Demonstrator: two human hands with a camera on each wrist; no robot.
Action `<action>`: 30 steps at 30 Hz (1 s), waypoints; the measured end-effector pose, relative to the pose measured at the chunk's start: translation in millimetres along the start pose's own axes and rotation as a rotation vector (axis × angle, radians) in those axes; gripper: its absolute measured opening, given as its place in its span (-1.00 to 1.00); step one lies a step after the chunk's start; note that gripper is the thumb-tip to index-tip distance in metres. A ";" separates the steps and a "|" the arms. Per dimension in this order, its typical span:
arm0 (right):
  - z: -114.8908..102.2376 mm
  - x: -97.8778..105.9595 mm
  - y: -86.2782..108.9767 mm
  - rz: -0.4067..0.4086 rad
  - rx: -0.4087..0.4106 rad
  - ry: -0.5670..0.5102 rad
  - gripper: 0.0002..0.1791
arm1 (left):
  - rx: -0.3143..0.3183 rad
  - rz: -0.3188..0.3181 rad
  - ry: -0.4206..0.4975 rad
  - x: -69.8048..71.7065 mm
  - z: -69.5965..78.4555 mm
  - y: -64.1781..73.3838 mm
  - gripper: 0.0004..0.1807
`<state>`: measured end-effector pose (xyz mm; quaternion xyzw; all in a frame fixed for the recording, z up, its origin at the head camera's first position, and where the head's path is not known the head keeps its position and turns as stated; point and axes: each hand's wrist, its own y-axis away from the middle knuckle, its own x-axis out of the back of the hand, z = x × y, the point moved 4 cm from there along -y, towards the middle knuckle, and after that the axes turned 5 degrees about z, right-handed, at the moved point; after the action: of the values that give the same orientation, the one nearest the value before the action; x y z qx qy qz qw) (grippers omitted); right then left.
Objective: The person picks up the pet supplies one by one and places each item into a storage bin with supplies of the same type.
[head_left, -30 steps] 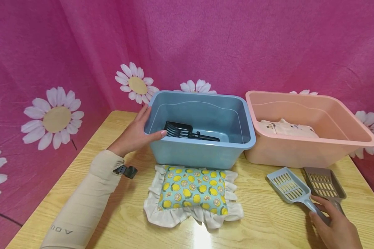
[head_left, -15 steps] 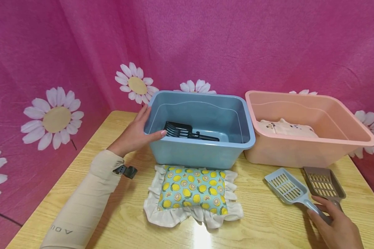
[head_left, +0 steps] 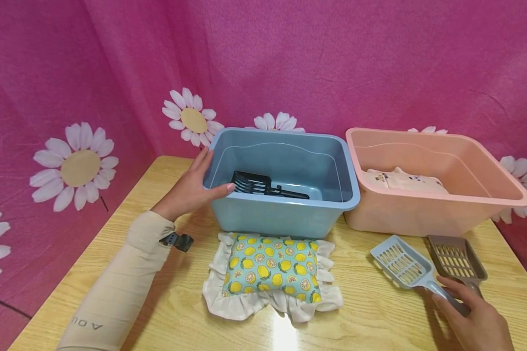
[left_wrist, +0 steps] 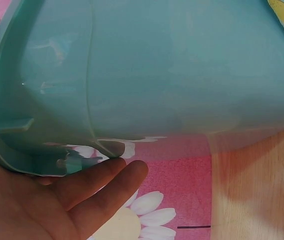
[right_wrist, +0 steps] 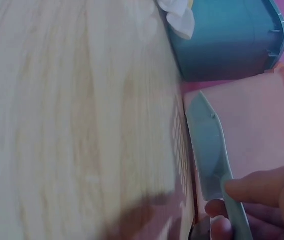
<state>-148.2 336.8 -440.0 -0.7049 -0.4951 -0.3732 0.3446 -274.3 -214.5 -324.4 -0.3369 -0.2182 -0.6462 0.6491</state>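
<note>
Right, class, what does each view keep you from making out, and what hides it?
Head: underside of the cream printed cloth bundle, behind the front of the pink plastic tub.
Head: handle end of the brown slotted plastic scoop, behind the right hand.
Left wrist: interior of the blue plastic tub, behind its outer wall.
Right wrist: handle end of the pale blue plastic scoop, past the bottom edge.

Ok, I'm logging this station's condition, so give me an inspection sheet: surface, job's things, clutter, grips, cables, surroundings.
Surface: light wood-grain table, shiny in places.
Job's things: blue scoop, held; blue bin, black scoop inside.
Clutter: lemon-print cushion before the blue bin; brown scoop before the pink bin, which holds pale printed cloth.
Grips: left grip touches the blue bin's rim; right grip holds the blue scoop's handle.
Cables: nothing seen.
Surroundings: pink daisy-print curtain.
</note>
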 end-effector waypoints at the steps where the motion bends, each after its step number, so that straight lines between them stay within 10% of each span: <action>1: -0.2 0.4 0.2 0.000 0.001 -0.003 -0.45 | -0.001 0.001 0.000 0.1 0.2 0.0 0.21; 30: -17.1 10.8 6.1 -0.032 -0.006 -0.098 -0.38 | -0.007 -0.001 0.009 0.4 1.4 1.4 0.21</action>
<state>-143.0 325.3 -423.1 -0.7154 -0.5215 -0.3450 0.3119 -272.7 -213.8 -323.4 -0.3358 -0.2132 -0.6490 0.6485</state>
